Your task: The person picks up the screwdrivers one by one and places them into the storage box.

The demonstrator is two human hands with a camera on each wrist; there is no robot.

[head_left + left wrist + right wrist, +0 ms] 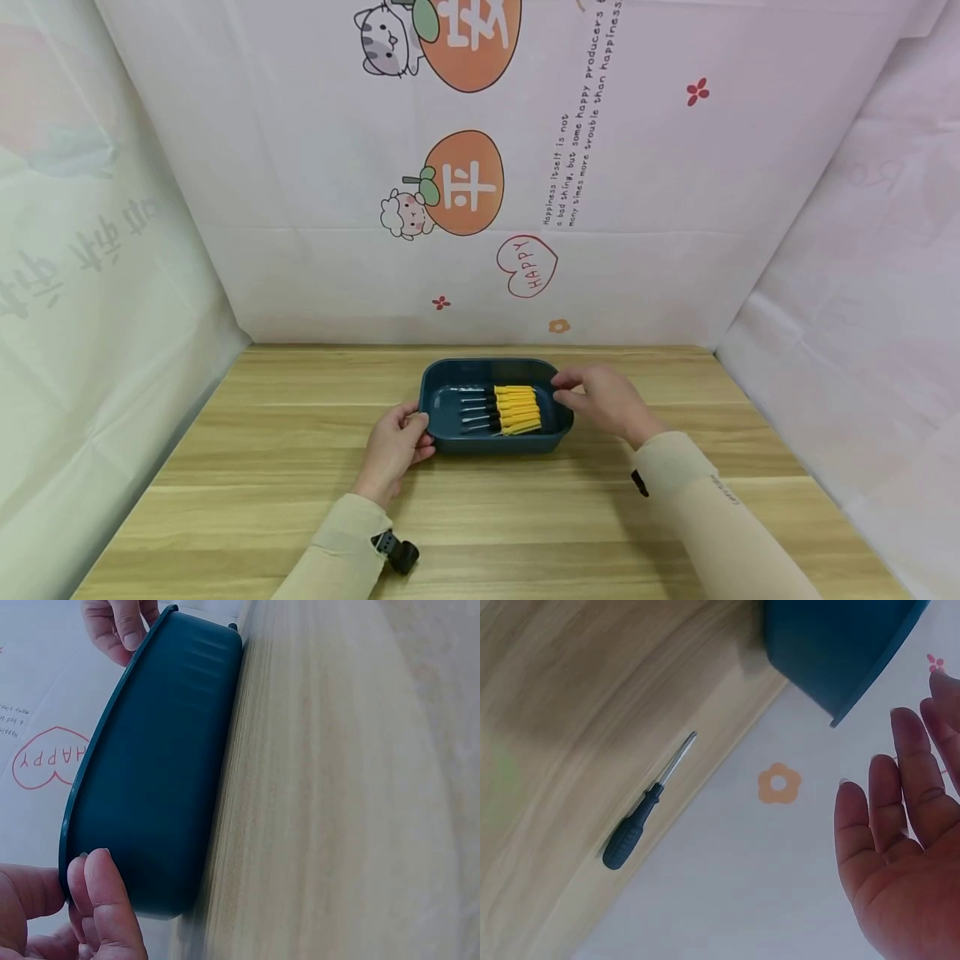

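A dark teal rectangular box (495,447) stands on the wooden table. Inside it lie several screwdrivers (517,408) in a row, yellow handles to the right and metal shafts to the left. My left hand (393,442) grips the box's left end, thumb at the rim and fingers against the outer wall, as the left wrist view also shows. At the right end, my right hand (606,402) hovers by the rim with loosely bent fingers and nothing held. A screwdriver with a black handle (626,838) lies on the table in the right wrist view; the head view does not show it.
The wooden table (300,483) reaches back to a white printed cloth (337,275). More white cloth hangs along the left side (112,333) and the right side (840,333). A dark wrist strap (393,548) is on my left sleeve.
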